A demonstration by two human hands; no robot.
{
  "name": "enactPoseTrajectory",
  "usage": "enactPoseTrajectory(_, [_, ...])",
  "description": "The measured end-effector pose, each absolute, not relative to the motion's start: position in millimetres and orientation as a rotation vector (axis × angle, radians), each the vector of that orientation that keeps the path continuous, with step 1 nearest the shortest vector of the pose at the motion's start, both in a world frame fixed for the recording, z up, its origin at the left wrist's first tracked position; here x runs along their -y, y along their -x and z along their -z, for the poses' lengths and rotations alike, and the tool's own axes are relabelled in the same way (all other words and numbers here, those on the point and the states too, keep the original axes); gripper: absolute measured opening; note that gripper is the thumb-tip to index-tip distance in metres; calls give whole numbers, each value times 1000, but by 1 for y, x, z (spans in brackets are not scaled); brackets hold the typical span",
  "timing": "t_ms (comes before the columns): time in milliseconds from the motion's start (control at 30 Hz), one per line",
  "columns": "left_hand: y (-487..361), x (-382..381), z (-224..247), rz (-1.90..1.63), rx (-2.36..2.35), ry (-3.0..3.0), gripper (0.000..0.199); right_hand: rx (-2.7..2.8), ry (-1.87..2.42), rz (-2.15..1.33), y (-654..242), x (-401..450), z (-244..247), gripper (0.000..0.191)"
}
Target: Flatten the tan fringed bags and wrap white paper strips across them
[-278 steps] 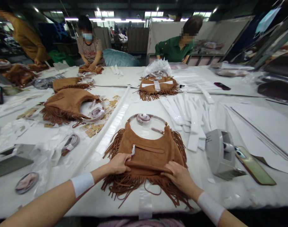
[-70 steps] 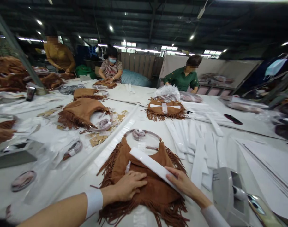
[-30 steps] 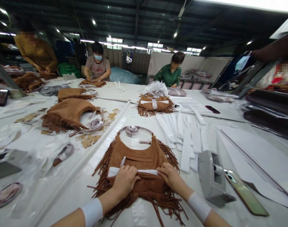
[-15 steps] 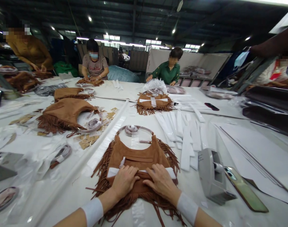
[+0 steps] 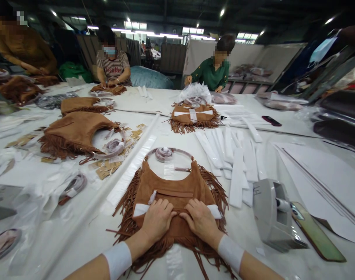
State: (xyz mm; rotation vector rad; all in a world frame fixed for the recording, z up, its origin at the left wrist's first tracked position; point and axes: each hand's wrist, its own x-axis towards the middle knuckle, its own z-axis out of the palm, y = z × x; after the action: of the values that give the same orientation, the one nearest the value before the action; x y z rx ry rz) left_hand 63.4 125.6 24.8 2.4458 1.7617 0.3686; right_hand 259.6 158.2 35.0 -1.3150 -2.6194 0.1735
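A brown fringed bag (image 5: 171, 184) lies flat before me, its wrapped handle loop pointing away. Across its lower part runs a white strip (image 5: 141, 210), its middle covered by my hands. My left hand (image 5: 158, 217) presses on the bag and strip at the left, fingers bent round the fold. On the right, my right hand (image 5: 202, 219) grips the same fold, its thumb close to the left one. A coiled strap (image 5: 164, 153) rests inside the handle loop.
White strips (image 5: 237, 175), a grey tape dispenser (image 5: 272, 214) and a green phone (image 5: 319, 233) lie right. Another brown bag (image 5: 75, 130) is at left. A fringed bag (image 5: 192, 115) lies ahead. Several people work across the table (image 5: 154, 102).
The view has tilted down slightly. My hands have drawn a little closer together over the strip, and the bag's lower part between them looks flatter.
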Motion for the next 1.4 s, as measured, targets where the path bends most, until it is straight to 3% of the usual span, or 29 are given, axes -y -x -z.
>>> enactPoseTrajectory(333, [-71, -136, -20, -340, -1792, -2288, 22, 2606, 1291, -231, -259, -173, -22, 32])
enactPoseTrajectory(667, [-68, -141, -35, -367, -1764, -2212, 13, 2719, 1301, -174, -245, -178, -38, 24])
enactPoseTrajectory(867, [-44, -130, -41, -360, -1107, -2607, 39, 2679, 1296, -296, -248, -178, -37, 22])
enactPoseTrajectory(1000, [-32, -122, -26, -335, -1092, -2623, 48, 2497, 1323, -573, -249, -179, -41, 26])
enactPoseTrajectory(1167, [-33, -124, -17, -404, -1087, -2649, 46, 2223, 1517, -624, -237, -222, -54, 36])
enactPoseTrajectory(1400, [-34, -125, -17, -415, -1092, -2659, 46, 2049, 1832, -611, -185, -308, -40, 27])
